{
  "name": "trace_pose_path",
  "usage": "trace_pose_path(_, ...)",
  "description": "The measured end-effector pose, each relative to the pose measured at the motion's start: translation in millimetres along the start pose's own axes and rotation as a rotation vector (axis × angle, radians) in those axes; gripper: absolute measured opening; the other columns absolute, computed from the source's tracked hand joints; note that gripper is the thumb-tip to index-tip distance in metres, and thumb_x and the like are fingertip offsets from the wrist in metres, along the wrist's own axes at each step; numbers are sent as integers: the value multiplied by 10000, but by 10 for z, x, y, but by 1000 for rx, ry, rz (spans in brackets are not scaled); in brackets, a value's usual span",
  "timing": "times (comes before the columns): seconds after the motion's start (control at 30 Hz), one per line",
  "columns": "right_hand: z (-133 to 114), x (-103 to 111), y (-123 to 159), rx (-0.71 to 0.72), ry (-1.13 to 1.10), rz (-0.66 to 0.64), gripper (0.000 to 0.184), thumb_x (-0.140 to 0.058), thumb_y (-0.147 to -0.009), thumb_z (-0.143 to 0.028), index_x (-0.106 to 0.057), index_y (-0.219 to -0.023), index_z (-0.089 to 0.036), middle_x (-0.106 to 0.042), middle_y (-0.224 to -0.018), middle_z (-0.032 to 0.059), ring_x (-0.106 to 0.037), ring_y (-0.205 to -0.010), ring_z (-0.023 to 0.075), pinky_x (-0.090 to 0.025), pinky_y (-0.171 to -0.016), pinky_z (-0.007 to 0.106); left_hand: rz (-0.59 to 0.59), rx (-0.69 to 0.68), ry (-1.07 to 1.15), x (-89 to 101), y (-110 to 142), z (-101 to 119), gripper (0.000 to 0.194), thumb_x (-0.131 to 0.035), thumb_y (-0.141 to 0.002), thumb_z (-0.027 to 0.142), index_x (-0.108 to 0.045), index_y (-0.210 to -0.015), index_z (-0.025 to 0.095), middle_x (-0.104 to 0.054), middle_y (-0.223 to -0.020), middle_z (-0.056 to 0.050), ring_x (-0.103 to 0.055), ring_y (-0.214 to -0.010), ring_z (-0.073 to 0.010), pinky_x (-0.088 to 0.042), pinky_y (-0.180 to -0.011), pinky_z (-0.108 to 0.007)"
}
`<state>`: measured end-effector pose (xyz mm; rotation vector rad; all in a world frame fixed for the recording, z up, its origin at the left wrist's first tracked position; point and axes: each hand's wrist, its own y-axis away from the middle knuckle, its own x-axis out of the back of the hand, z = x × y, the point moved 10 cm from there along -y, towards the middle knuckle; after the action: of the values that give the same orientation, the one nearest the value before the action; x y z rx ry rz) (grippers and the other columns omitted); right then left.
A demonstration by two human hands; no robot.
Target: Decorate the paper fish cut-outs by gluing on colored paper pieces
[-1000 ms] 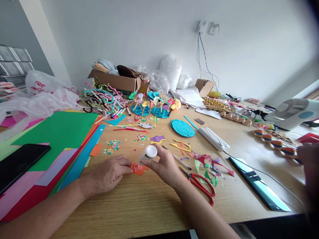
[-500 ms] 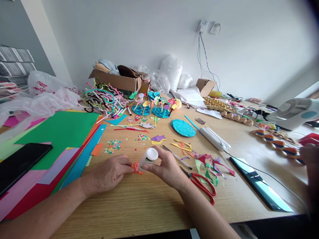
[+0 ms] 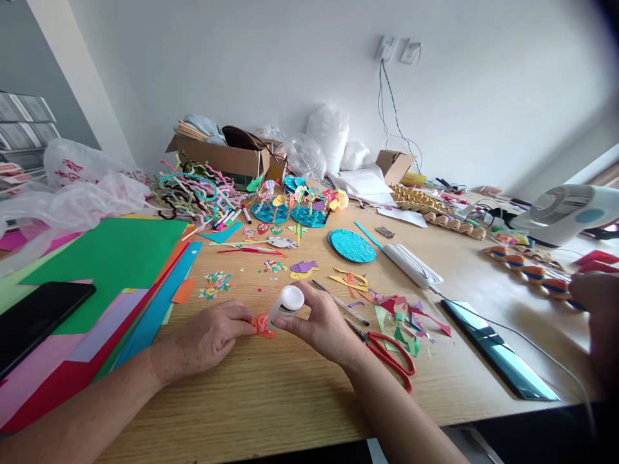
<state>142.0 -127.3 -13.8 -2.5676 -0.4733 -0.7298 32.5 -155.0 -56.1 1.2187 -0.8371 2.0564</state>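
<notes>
Scissors (image 3: 387, 353) right of hands; paper sheets (image 3: 104, 270) left.

Matt wood-grain table (image 3: 271, 399), smooth white plastic glue stick (image 3: 286, 304), matt orange paper cutout (image 3: 262, 325)

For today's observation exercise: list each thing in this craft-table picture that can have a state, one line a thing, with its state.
left hand: pinching the orange paper cutout down on the table
right hand: shut on the glue stick
glue stick: tilted, tip on the orange cutout
red scissors: lying flat, untouched
cardboard box: open
black phone: screen dark, on the coloured paper
</notes>
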Motion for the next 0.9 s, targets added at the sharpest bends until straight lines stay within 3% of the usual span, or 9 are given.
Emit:
trace_pose_path(0.43, 30, -63, -53, 47, -24, 79, 229, -691, -726, -313, -503, -741, -184, -541, -686, -28, -466, -627, 117, -343, -560, 221, 67, -50, -21, 18, 6, 4, 411, -396, -819, 16, -649, -1036, 255, -647, -974, -29, -588, -912, -173, -496, -808, -308)
trace_pose_path(0.9, 20, -126, -82, 20, -54, 61, 236, -698, -722, -322, -516, -774, -181, -559, -699, -27, -487, -636, 117, -363, -568, 216, 8, -7, -16, -27, 17, -21, 454, -365, -795, -7, -646, -1053, 238, -633, -996, -42, -576, -914, -181, -490, -824, -330)
